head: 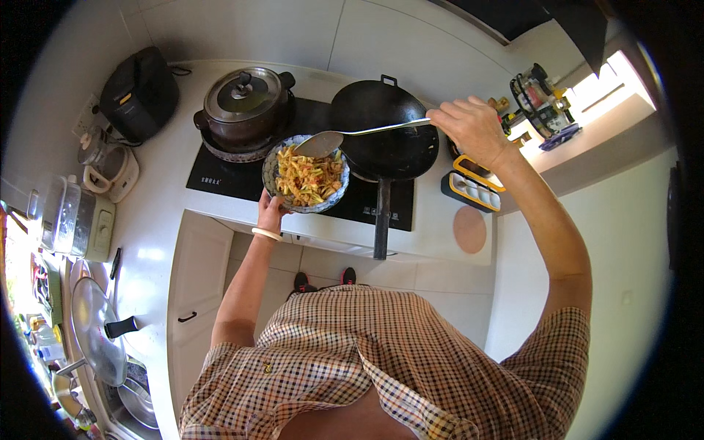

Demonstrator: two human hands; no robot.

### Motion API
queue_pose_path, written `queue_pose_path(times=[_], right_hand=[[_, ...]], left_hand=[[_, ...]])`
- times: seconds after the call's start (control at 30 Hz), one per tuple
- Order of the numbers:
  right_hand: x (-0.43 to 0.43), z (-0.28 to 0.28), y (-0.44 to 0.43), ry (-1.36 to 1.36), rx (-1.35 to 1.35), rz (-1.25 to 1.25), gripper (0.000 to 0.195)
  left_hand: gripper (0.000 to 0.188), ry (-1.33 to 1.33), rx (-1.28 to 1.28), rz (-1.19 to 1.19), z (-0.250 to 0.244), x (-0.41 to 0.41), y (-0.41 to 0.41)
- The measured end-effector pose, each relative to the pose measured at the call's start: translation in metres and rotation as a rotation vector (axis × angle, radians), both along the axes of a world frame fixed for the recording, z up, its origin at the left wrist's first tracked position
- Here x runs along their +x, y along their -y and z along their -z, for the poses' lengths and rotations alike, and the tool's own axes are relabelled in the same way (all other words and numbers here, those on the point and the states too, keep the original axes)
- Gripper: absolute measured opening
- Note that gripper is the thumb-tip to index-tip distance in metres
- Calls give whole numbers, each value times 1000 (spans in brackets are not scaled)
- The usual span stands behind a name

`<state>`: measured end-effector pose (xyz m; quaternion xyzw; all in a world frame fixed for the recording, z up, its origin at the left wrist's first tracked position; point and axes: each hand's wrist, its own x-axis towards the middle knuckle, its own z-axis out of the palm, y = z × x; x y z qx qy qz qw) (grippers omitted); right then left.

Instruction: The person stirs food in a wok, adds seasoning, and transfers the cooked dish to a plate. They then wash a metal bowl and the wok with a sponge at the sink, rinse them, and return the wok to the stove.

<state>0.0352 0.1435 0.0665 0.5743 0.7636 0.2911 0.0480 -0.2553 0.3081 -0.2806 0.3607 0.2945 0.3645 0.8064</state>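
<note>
My left hand (270, 213) grips the near-left rim of a blue-and-white patterned bowl (345, 184). Cooked food in yellowish shreds (308, 179) fills the bowl, which is held above the front of the black cooktop (346, 206). In my right hand (470, 129) is the handle of a metal spatula (319, 144), its broad blade over the far edge of the food. Just beyond the bowl, to the right, a black wok (385, 148) sits on the cooktop with its handle (382, 220) towards me. Only oily traces show inside the wok.
A lidded dark pot (242, 110) occupies the cooktop's left side. Right of the wok stand a seasoning box (472, 190) and a round pinkish mat (469, 230). A black appliance (139, 94), a steamer (82, 220) and a glass lid (99, 330) line the left counter.
</note>
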Motion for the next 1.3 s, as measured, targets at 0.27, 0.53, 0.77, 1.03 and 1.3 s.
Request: queue_pose_path(times=[0.27,0.53,0.77,1.03,1.3], right_hand=[[71,-36,-2,-187,-158,540,14],[188,-19,-65,200,-329,734,13],[167,2,-121,35,-473,614,14],[224,10,-91,67,-802,874,16],[201,14,-129,-86,-427,571,12]], left_hand=[[47,-34,3,-71,1,0,9],[46,-59,-32,-119,-5,-3,29],[48,-146,-83,-135,-7,-15,33],[48,-73,-87,-159,-10,1,30],[47,-102,-63,-129,-2,-4,19]])
